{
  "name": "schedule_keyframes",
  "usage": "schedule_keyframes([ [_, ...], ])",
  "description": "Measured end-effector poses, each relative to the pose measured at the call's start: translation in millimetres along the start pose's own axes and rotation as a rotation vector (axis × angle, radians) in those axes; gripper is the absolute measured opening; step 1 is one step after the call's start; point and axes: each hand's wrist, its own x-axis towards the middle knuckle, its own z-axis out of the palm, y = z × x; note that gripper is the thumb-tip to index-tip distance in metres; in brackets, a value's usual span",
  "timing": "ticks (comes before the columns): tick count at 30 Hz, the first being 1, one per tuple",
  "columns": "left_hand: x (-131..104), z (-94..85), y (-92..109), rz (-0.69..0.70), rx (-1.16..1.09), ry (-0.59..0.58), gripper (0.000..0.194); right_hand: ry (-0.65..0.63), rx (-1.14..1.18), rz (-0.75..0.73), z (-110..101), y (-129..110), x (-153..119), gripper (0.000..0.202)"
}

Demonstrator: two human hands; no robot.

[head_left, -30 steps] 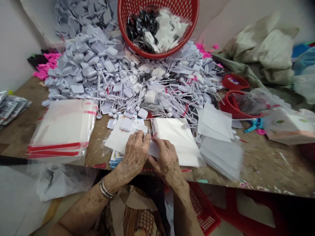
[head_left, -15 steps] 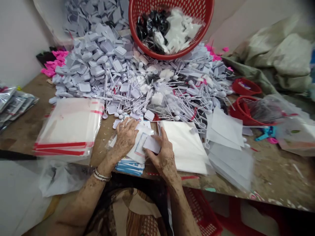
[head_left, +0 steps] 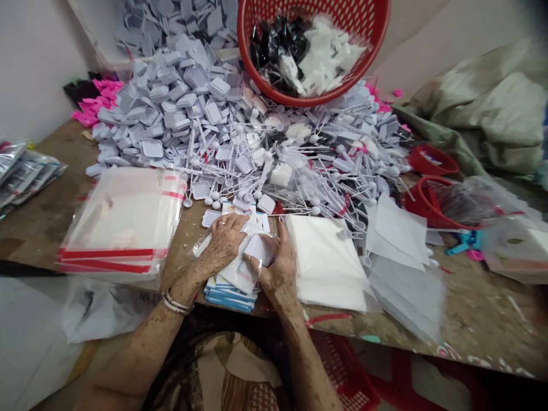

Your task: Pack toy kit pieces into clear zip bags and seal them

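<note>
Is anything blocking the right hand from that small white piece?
Nothing solid that I can see: the right hand has the white piece at its thumb and fingers. Clear plastic lies close by; whether any comes between, I can't tell.

Soft, even light covers the tabletop (head_left: 479, 302); glints streak the small bag (head_left: 237, 275), deep shadow lies beneath, and the sack (head_left: 492, 108) blurs toward the dark upper-right corner.

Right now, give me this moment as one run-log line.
left hand: on clear plastic packaging | right hand: holding small pale rectangular piece | under packaging: blue-white printed card stack
</note>
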Motion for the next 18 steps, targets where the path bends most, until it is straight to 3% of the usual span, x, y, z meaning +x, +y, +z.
schedule_keyframes([
  [5, -3, -7.7, 1, 0.041, -0.050, -0.034, 0.049, 0.098, -0.014, 0.050, 14, -3, -3, 0.093],
  [12, -4, -13.1, 11, -0.016, -0.029, -0.006, 0.052, -0.099, -0.032, -0.058, -12, -7, -5, 0.073],
  [18, -4, -12.6, 11, -0.025, -0.054, -0.028, 0.053, 0.053, -0.113, -0.068, -18, -2, -17, 0.048],
])
